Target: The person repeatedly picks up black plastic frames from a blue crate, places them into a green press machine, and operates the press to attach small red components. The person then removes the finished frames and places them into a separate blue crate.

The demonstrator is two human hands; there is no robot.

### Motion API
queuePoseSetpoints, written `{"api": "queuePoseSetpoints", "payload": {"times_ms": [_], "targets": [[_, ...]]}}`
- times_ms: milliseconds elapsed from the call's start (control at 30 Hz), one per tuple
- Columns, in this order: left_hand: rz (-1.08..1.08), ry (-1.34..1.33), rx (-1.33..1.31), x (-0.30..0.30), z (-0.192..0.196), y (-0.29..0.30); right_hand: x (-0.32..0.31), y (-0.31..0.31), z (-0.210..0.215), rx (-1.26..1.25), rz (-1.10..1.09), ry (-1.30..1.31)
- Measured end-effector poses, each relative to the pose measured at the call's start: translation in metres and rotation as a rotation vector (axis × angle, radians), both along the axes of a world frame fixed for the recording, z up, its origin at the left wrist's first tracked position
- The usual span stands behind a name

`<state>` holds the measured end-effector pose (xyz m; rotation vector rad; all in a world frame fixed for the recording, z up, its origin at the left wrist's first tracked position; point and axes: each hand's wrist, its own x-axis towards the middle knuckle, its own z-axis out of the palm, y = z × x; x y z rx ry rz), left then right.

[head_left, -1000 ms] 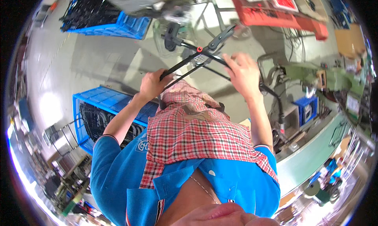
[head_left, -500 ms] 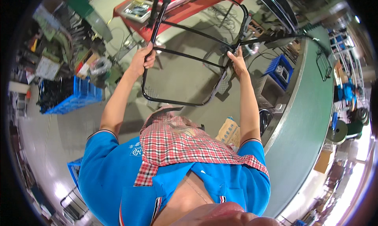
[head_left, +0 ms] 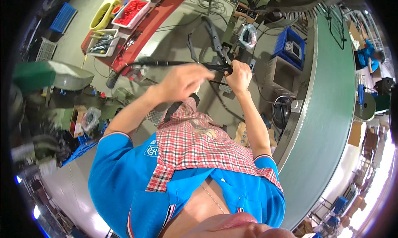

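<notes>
A black metal tube frame is turned nearly edge-on in front of me, with bars reaching left and away. My right hand is closed round it at its right end. Just left of that grip, my left hand is over the frame's long bar, blurred by motion. Whether its fingers touch the bar cannot be made out. One thin bar slants down toward the floor beside my red checked apron.
A red table at the far left bears a tray of red parts, a tray of tools and a yellow basket. To my right runs a green-topped bench; a blue crate stands beside it. Another person is far right.
The frame has swung from facing me, with its wide loop spread, to nearly edge-on. My left hand has left the loop's left side and moved right, toward my right hand. My view has shifted.
</notes>
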<state>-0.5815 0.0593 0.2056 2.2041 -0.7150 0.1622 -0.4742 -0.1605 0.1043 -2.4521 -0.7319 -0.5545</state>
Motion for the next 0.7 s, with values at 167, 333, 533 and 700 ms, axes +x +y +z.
{"api": "queuePoseSetpoints", "payload": {"times_ms": [167,333,533,700], "targets": [[-0.035,-0.471,0.407,0.186,-0.061,0.024,0.056,0.013,0.008,-0.177,0.087,0.048],[-0.287,-0.206,0.716,0.309,-0.099,0.017,0.119,0.008,0.023,-0.249,0.039,0.084],[-0.307,-0.365,0.615,0.39,-0.071,0.01,0.187,0.005,0.044,-0.293,-0.045,0.088],[-0.435,-0.379,0.526,0.409,-0.063,0.012,0.205,-0.005,0.04,-0.311,-0.041,0.077]]}}
